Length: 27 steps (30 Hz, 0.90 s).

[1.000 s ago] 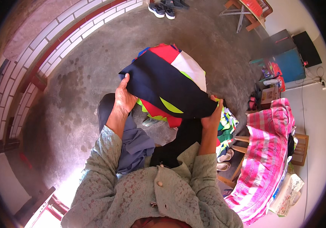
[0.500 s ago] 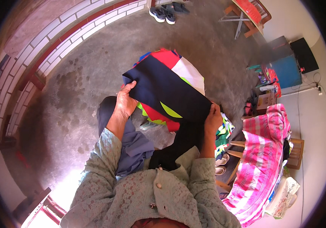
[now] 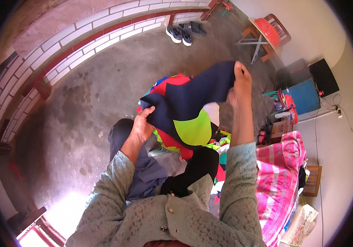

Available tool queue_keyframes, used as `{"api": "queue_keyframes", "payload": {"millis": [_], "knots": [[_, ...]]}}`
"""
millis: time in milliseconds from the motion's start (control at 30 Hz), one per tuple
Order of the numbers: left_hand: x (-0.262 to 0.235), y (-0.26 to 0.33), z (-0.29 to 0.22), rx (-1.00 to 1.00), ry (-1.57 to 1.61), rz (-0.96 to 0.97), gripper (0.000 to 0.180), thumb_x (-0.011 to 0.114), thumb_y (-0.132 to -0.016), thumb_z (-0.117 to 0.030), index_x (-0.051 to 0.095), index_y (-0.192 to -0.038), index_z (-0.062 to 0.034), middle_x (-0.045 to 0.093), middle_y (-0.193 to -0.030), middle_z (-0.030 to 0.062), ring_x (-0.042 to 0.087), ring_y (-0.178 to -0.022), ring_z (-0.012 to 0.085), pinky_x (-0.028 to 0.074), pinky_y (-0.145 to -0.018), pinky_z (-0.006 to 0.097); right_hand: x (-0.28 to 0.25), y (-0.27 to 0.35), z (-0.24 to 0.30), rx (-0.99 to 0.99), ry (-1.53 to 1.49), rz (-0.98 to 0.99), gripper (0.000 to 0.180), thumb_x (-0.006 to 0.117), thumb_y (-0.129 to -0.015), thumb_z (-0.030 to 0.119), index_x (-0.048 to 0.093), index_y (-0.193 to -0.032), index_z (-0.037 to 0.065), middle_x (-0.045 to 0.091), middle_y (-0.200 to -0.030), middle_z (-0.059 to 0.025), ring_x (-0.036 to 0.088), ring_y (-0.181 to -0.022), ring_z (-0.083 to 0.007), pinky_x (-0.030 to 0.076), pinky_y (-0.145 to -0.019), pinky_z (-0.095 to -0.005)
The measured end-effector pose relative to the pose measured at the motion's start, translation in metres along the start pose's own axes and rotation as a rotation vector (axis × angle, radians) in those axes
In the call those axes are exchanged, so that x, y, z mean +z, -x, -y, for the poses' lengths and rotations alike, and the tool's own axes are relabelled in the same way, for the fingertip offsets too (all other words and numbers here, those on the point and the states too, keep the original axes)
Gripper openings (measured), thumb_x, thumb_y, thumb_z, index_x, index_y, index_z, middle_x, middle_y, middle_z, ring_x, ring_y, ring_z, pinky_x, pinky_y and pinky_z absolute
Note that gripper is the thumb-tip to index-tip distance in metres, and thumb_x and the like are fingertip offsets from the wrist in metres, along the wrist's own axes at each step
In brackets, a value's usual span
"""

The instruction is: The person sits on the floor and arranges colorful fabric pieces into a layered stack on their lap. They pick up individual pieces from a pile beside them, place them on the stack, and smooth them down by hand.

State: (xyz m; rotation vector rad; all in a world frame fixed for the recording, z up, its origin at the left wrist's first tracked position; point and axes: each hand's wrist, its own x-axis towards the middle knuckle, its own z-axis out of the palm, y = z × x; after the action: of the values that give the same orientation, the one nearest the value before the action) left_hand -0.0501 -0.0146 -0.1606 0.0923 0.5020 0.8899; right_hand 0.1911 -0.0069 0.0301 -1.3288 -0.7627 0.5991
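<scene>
A navy piece of cloth point(image 3: 197, 90) is stretched slantwise in front of me, over my knees. My left hand point(image 3: 142, 125) pinches its lower left corner, thumb on top. Its far right end is gripped by my right hand point(image 3: 241, 82), raised higher and farther out. Beneath the cloth lies a pile of coloured fabric pieces, with a red piece point(image 3: 179, 80) at the far side and a lime-green piece point(image 3: 195, 128) showing below the navy edge. A bit of white fabric point(image 3: 212, 112) shows on the right. What supports the pile is mostly hidden.
More scraps point(image 3: 221, 142) lie to the right by my knee. A pink checked cloth point(image 3: 277, 177) covers furniture at the right. Dark shoes point(image 3: 179, 35) stand on the concrete floor point(image 3: 82, 111) near the tiled wall. A folding table point(image 3: 262, 35) with a red top stands far right.
My right hand has lifted and moved away from me with its end of the navy cloth, uncovering more of the lime-green piece. The left hand has shifted slightly nearer, still gripping.
</scene>
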Motion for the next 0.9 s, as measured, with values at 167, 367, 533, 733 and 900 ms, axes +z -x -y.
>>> {"api": "queue_keyframes", "payload": {"millis": [167, 367, 533, 733, 900], "knots": [[0.0, 0.001, 0.001, 0.025, -0.035, -0.018, 0.034, 0.061, -0.084, -0.011, 0.056, -0.117, -0.0062, 0.062, -0.116, 0.0088, 0.058, -0.109, 0.0246, 0.043, -0.099, 0.043, 0.062, -0.022, 0.061, -0.075, -0.171, 0.101, 0.029, 0.052, -0.096, 0.027, 0.059, -0.104, 0.0, 0.061, -0.09, -0.0044, 0.057, -0.077, -0.0144, 0.049, -0.068, -0.0288], [-0.003, -0.001, 0.001, 0.015, 0.004, -0.033, 0.026, 0.062, -0.084, -0.01, 0.061, -0.109, -0.0028, 0.064, -0.108, 0.007, 0.06, -0.1, 0.0214, 0.044, -0.095, 0.038, 0.083, -0.026, 0.068, -0.141, -0.35, 0.022, 0.029, 0.049, -0.096, 0.026, 0.059, -0.101, 0.0, 0.063, -0.092, -0.0057, 0.059, -0.077, -0.0158, 0.05, -0.071, -0.0322], [-0.001, -0.001, 0.003, 0.028, -0.023, -0.023, 0.026, 0.062, -0.084, -0.01, 0.061, -0.109, -0.003, 0.064, -0.108, 0.0073, 0.061, -0.1, 0.0212, 0.046, -0.093, 0.038, 0.056, -0.042, 0.0, -0.42, 0.422, -0.095, 0.026, 0.051, -0.094, 0.024, 0.059, -0.095, -0.001, 0.063, -0.081, -0.0109, 0.058, -0.074, -0.0195, 0.045, -0.066, -0.0353], [0.0, 0.001, 0.003, 0.033, -0.042, -0.002, 0.03, 0.062, -0.084, -0.011, 0.059, -0.113, -0.0042, 0.064, -0.11, 0.0072, 0.06, -0.102, 0.0213, 0.046, -0.093, 0.04, 0.054, -0.032, -0.007, -0.608, 0.833, -0.069, 0.025, 0.052, -0.094, 0.026, 0.06, -0.087, 0.003, 0.061, -0.079, -0.0222, 0.059, -0.076, -0.0394, 0.046, -0.069, -0.0422], [0.001, 0.001, 0.002, 0.025, -0.063, -0.008, 0.032, 0.061, -0.084, -0.011, 0.057, -0.115, -0.0046, 0.063, -0.112, 0.0067, 0.06, -0.103, 0.0216, 0.045, -0.094, 0.04, 0.069, -0.04, -0.01, -0.279, 0.53, 0.038, 0.027, 0.053, -0.093, 0.024, 0.061, -0.088, -0.001, 0.06, -0.072, -0.0181, 0.056, -0.065, -0.0241, 0.045, -0.067, -0.0372]]}}
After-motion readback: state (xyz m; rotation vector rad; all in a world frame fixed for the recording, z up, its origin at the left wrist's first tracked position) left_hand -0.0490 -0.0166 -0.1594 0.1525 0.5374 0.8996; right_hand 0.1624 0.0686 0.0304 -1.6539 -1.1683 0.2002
